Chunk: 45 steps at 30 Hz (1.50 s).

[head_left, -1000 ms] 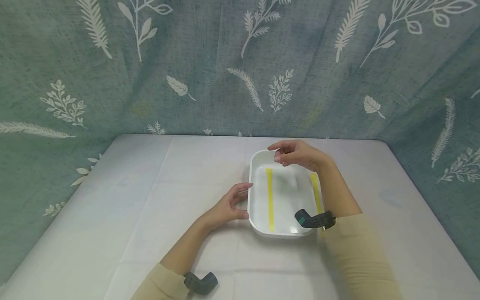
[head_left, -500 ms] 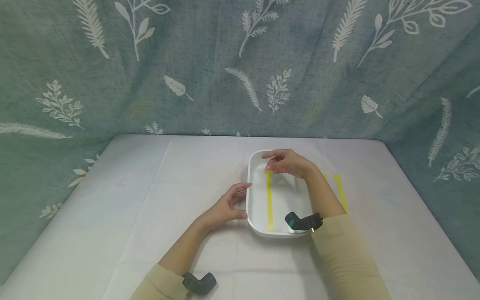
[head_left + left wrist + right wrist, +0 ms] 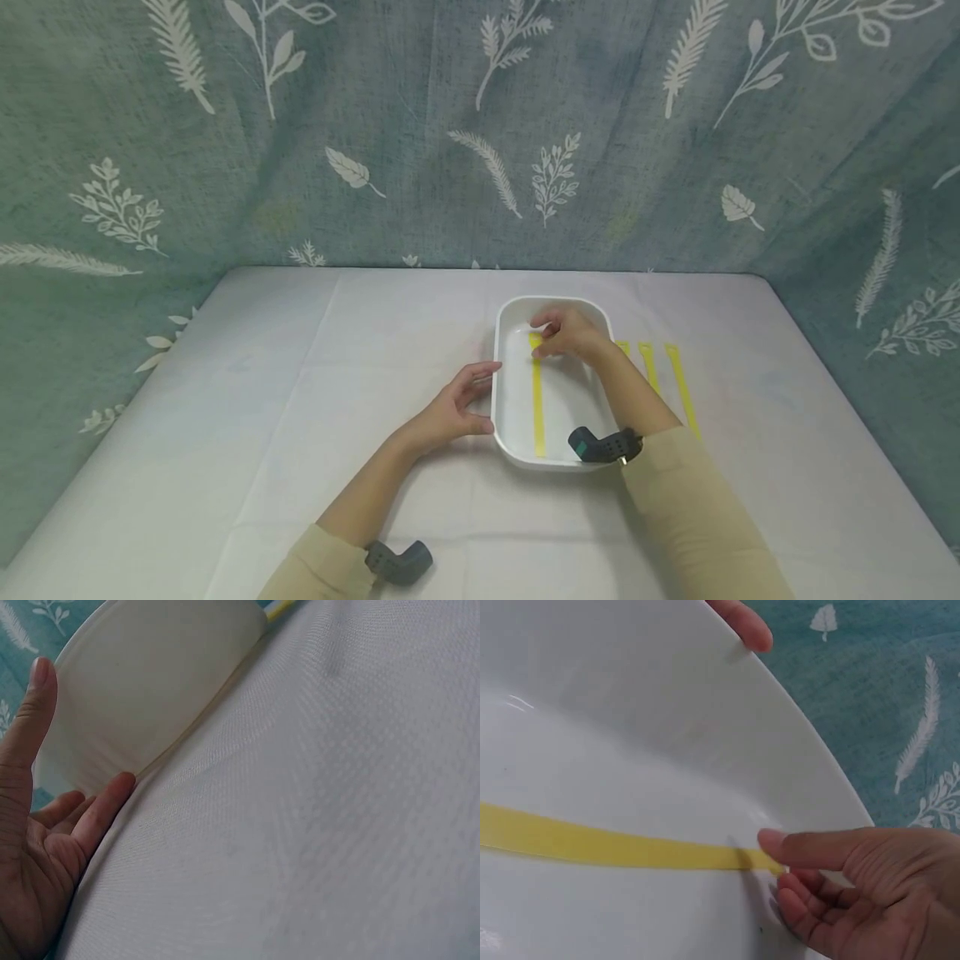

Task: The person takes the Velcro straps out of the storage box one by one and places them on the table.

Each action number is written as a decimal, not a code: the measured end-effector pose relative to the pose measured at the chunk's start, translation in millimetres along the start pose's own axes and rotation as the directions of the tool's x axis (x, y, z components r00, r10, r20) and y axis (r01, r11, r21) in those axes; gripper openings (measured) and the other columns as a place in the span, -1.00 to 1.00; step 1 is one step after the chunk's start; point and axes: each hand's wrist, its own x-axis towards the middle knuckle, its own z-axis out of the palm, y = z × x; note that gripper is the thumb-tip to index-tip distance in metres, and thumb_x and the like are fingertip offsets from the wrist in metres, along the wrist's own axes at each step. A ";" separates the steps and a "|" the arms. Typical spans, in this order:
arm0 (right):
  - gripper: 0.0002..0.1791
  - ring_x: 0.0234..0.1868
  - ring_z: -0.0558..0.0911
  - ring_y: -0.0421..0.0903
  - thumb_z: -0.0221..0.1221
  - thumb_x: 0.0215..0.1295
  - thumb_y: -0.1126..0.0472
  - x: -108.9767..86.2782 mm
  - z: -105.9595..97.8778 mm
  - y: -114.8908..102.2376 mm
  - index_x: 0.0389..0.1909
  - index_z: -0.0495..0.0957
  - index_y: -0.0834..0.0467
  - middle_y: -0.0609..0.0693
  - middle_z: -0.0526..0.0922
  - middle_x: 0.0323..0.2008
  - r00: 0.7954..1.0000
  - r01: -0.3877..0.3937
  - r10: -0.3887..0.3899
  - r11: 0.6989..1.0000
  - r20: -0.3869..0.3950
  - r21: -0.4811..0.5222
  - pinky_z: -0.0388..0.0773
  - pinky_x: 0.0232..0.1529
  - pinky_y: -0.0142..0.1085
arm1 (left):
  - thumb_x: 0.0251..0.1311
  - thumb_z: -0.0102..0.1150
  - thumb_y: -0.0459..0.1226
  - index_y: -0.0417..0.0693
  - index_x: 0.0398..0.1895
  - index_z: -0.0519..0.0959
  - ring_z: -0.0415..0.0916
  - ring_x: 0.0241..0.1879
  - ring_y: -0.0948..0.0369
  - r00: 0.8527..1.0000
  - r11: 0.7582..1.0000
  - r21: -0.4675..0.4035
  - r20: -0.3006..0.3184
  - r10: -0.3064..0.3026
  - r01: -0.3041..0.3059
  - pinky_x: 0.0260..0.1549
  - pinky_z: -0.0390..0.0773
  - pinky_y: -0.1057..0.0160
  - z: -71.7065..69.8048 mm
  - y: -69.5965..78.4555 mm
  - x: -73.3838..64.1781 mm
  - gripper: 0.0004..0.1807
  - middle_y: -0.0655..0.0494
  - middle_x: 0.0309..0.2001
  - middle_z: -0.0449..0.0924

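A white rectangular tray (image 3: 588,392) with rounded corners stands on the table, and a long flat yellow strip (image 3: 538,408) lies lengthwise inside it. My right hand (image 3: 567,332) reaches into the tray and pinches the strip near its far end. In the right wrist view, the thumb lies over the end of the yellow strip (image 3: 637,846), with curled fingers below. My left hand (image 3: 450,414) steadies the tray's left side with spread thumb and fingers. The left wrist view has one digit at the rim and fingertips low against the tray's outer wall (image 3: 157,682).
Right of the tray, three more yellow strips (image 3: 678,375) lie side by side on the white cloth-covered table (image 3: 315,400), partly behind my right forearm. A green leaf-patterned curtain (image 3: 420,192) hangs behind the table.
My right hand has moved left and down from above the tray's far side onto the strip's far end. The shifted forearm uncovers strips at the right. My left hand stays put.
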 end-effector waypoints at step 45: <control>-0.51 -0.38 0.51 -0.15 0.43 -0.05 0.23 9.0 17.4 -1.5 -0.04 0.56 0.26 0.02 0.60 -0.39 0.976 0.215 -0.196 0.920 0.092 -0.328 0.46 -0.35 -0.42 | -0.15 0.46 -0.09 0.04 0.40 0.09 -0.08 0.43 -0.16 1.000 1.000 -0.014 0.012 0.019 -0.019 0.03 0.55 0.06 0.1 -2.5 1.8 0.03 -0.12 0.44 -0.08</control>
